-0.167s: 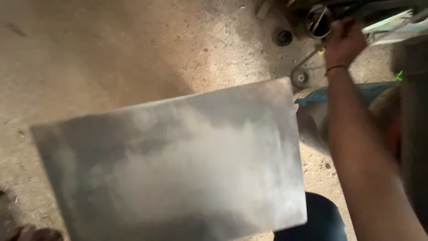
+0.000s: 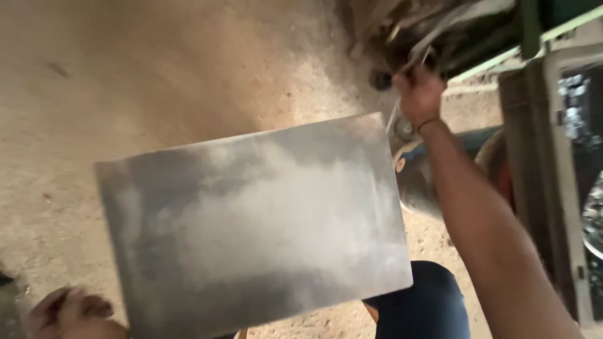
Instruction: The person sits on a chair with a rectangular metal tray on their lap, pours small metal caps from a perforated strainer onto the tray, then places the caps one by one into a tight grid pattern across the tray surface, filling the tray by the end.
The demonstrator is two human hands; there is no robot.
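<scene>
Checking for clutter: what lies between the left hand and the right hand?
In the head view, the grey metal sheet spans the stretch between the left hand, at bottom left, and the right hand, raised at upper right.

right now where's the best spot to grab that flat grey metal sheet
Probably the two short edges of the flat grey rectangular metal sheet, one from each side: it is broad, thin and tilted, so a single corner hold would likely let it swing. The left hand is near its lower-left corner.

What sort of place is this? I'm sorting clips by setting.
Probably a metal workshop or repair yard: a bare dusty concrete floor, a large grey metal sheet by the left hand, and the right hand reaching into grimy machinery.
</scene>
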